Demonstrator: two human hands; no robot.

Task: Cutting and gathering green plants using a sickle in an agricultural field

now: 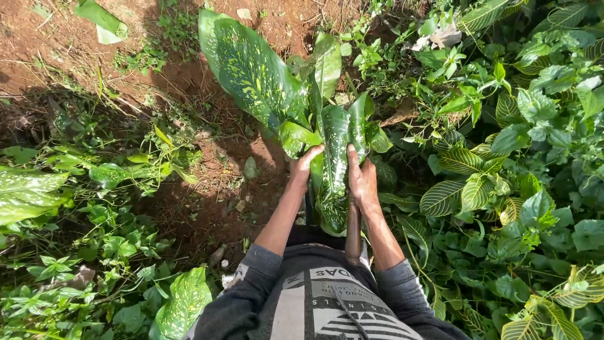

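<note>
Both hands, left hand (304,167) & right hand (361,179), grip spotted-leaf plant (314,107) w/ fingers over reddish soil (207,208).

two hands (333,173); one spotted-leaf plant (296,94)

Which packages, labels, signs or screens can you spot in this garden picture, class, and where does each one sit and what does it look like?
No packages, signs or screens show.
Printed panel on the person's shirt: bottom centre, between the two forearms; pale grey and white blocks with dark lettering and stripes on a dark grey top.
Everything else is plants and soil: the left hand and right hand clasp a spotted green plant.
</note>
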